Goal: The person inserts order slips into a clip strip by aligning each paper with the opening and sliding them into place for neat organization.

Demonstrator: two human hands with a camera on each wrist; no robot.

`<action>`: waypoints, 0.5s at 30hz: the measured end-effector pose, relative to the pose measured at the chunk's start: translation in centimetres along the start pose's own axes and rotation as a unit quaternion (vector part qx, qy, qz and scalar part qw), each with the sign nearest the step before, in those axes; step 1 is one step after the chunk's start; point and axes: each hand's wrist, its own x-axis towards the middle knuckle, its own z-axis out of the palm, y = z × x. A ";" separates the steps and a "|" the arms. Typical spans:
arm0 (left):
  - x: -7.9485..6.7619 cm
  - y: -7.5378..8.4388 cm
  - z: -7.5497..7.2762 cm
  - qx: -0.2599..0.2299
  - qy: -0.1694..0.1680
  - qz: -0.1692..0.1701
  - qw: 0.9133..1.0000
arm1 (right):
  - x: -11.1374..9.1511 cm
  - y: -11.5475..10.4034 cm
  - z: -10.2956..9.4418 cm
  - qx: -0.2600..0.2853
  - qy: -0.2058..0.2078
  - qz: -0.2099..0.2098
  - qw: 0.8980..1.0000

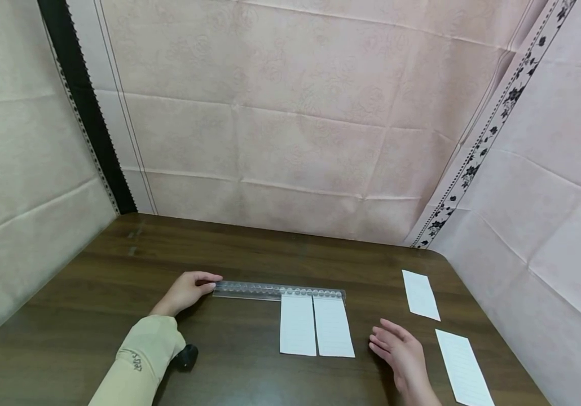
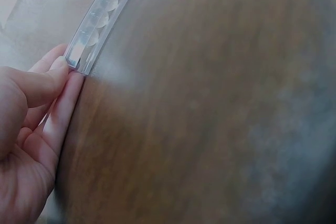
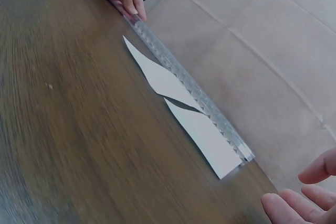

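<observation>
A clear plastic ticket rail point(image 1: 255, 291) with a row of round see-through balls inside lies across the table. My left hand point(image 1: 187, 291) pinches its left end between thumb and fingers, as the left wrist view also shows. Two white lined paper slips, the left slip point(image 1: 298, 325) and the right slip point(image 1: 333, 327), have their top edges at the right part of the rail, side by side with a narrow gap. To the right of them, my right hand point(image 1: 402, 355) hovers above the table with loosely bent fingers, holding nothing.
Two more white slips lie on the table's right side: a far slip point(image 1: 421, 295) and a near slip point(image 1: 464, 366). Pale patterned cloth point(image 1: 290, 113) hangs behind the brown wooden table point(image 1: 67, 338) and along both its sides.
</observation>
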 end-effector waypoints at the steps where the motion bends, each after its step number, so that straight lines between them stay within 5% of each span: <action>1: 0.0 0.0 0.0 -0.001 0.000 0.000 1.000 | 0.0 0.0 -0.1 -0.002 0.002 0.001 1.000; 15: 0.0 0.1 0.0 0.003 0.002 0.000 1.000 | 0.4 -0.1 -2.2 0.001 0.021 0.008 1.000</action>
